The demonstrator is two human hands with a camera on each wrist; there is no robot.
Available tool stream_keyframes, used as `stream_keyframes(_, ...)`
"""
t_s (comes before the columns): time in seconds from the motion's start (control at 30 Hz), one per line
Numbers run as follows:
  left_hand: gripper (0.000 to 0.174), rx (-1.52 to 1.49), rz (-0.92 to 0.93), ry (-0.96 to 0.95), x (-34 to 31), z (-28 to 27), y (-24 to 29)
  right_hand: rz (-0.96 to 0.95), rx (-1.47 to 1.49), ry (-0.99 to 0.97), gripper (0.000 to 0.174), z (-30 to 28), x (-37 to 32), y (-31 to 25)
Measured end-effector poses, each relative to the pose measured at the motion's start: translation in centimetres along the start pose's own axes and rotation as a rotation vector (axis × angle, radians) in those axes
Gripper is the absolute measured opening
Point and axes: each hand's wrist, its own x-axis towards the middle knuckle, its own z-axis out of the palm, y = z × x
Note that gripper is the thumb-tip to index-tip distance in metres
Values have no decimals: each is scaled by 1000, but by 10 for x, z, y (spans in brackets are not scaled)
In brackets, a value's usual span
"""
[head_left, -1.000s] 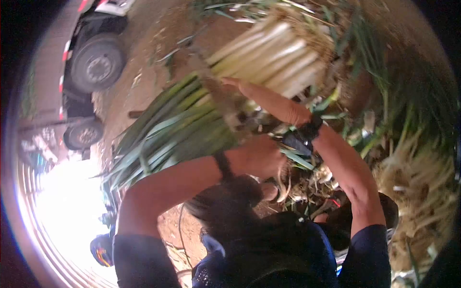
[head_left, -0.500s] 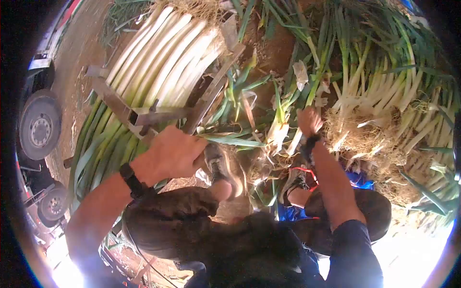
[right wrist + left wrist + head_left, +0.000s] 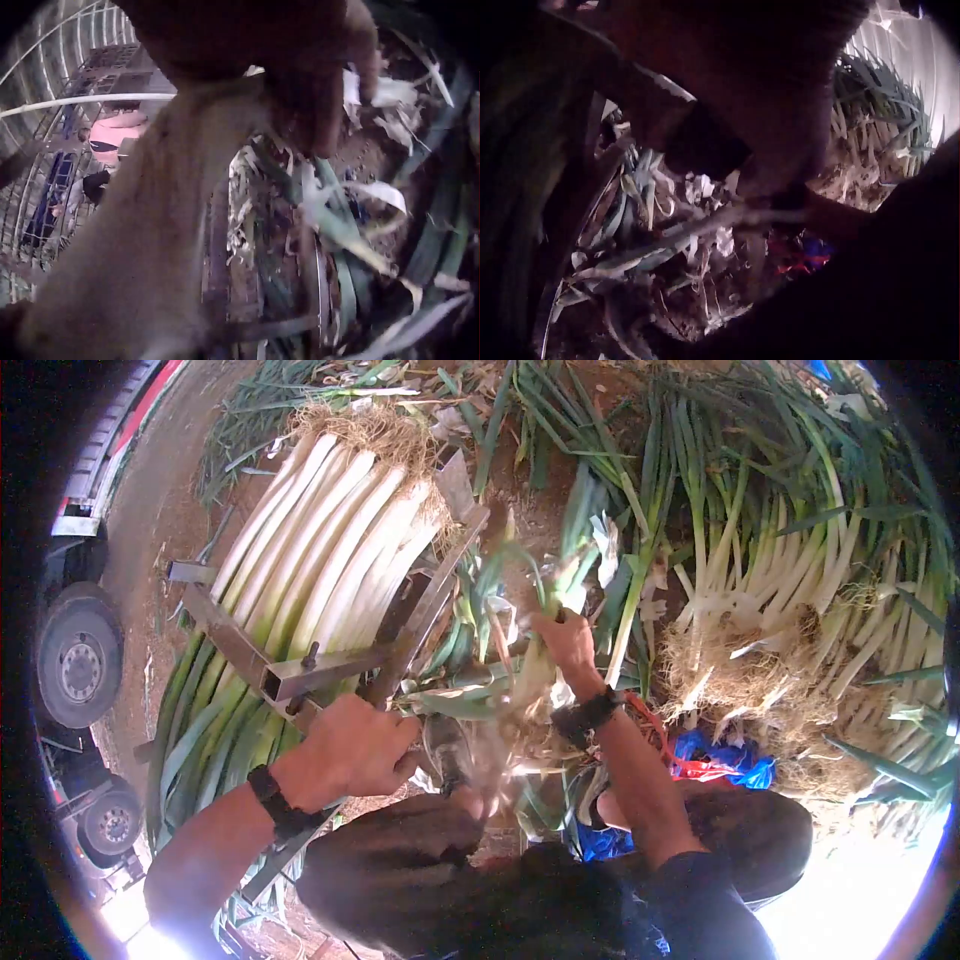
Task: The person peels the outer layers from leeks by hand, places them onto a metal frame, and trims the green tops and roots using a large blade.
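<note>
My right hand [image 3: 570, 650] grips a leek [image 3: 142, 232] around its stalk, low over the littered ground; the pale lower part looms large in the right wrist view. On the left, my left hand [image 3: 345, 755] hovers by the near end of the metal frame [image 3: 325, 672], fingers loosely curled and thumb apart. Nothing shows between that thumb and the fingers; the left wrist view is very dark. A bundle of leeks [image 3: 310, 560] lies in the frame, white shanks and roots at the far end, green leaves towards me.
Loose leeks [image 3: 745, 545] with tangled roots [image 3: 740, 660] are heaped at the right. Blue and red plastic [image 3: 725, 760] lies by my right knee. Peelings and leaves litter the ground between my feet. A truck wheel [image 3: 80, 655] stands far left. In the right wrist view, a person in pink [image 3: 116, 139] appears beyond.
My right hand reached over the bundle, then swung right to the loose leeks, and has now come back left with a leek. My left hand has shifted slightly right and towards me.
</note>
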Motion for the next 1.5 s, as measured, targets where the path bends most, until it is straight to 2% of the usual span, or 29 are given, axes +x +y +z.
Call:
stream_keyframes(0.03, 34, 8, -2, -3, -2, 2, 2, -181, 128, -76, 41, 1, 2, 6)
stream_keyframes(0.1, 33, 28, 10, 32, -2, 2, 4, -375, 257, -126, 34, -12, 8, 2)
stream_keyframes(0.17, 33, 36, -5, 61, -4, 2, 4, -332, 540, -56, 23, -25, 14, 3)
stream_keyframes(0.23, 30, 62, -59, -55, -2, -2, 7, -343, 567, -15, 25, -37, 27, 22)
stream_keyframes(0.27, 30, 62, -66, -53, -2, 3, 5, -377, 609, 19, 27, -44, 37, 28)
stream_keyframes(0.33, 30, -29, 34, 99, -4, 12, -1, -80, -271, 180, 40, -76, 48, 48)
stream_keyframes(0.4, 31, -10, 13, 88, -4, 4, 3, -213, -547, 576, 51, -54, 50, 87)
stream_keyframes(0.47, 31, -4, -3, 64, -7, 3, 3, -153, -462, 380, 56, -54, 57, 102)
stream_keyframes(0.5, 27, -14, 9, 123, -7, 6, 2, -117, -420, 287, 59, -54, 61, 111)
stream_keyframes(0.53, 23, -26, 22, 186, -5, 9, 3, -45, -356, 178, 56, -62, 69, 113)
stream_keyframes(0.6, 23, -22, 44, 204, -4, 11, 1, -41, -253, -51, 52, -78, 90, 117)
stream_keyframes(0.63, 22, 1, 57, 238, -5, 11, 1, -104, -161, 35, 49, -72, 101, 127)
stream_keyframes(0.67, 22, -11, 60, 232, -5, 11, 1, -264, -139, 102, 46, -71, 110, 137)
stream_keyframes(0.73, 22, 26, 53, 235, -4, 9, 3, -419, -119, 172, 43, -81, 115, 128)
stream_keyframes(0.8, 21, 52, 41, 192, -3, 13, 3, -223, -72, 276, 41, -114, 98, 85)
stream_keyframes(0.87, 28, -16, 36, 275, -4, 12, 4, -273, -353, 313, 48, -158, 108, 89)
stream_keyframes(0.93, 32, -9, 27, 274, -6, 14, 3, -472, -803, 581, 60, -198, 93, 91)
stream_keyframes(1.0, 37, -7, 16, 266, -7, 16, 3, -467, -897, 594, 69, -209, 97, 85)
stream_keyframes(1.03, 38, -11, 13, 265, -6, 16, 3, -555, -1034, 461, 70, -208, 99, 82)
stream_keyframes(1.1, 38, -12, 9, 260, -5, 12, 4, -639, -1162, 320, 72, -193, 96, 79)
stream_keyframes(1.17, 37, -66, 1, 287, -7, 6, 8, -672, -759, -294, 93, -151, 76, 70)
stream_keyframes(1.2, 37, -68, -11, 268, -6, 6, 8, -674, -745, -313, 93, -131, 69, 63)
stream_keyframes(1.27, 28, -60, -81, 184, -6, 10, 8, -418, -762, -293, 110, -97, 55, 57)
stream_keyframes(1.3, 28, -70, -89, 164, -7, 14, 6, -433, -675, -284, 122, -82, 68, 74)
stream_keyframes(1.33, 29, -55, -68, 196, -7, 16, 4, -429, -668, -303, 122, -61, 62, 79)
stream_keyframes(1.4, 30, -53, -34, 219, -6, 18, 4, -346, -875, -374, 130, -18, 30, 92)
stream_keyframes(1.47, 29, -23, -33, 176, -5, 12, 5, -580, -791, -442, 120, 11, -25, 120)
stream_keyframes(1.5, 29, -18, -31, 178, -5, 12, 5, -639, -811, -473, 99, 13, -66, 118)
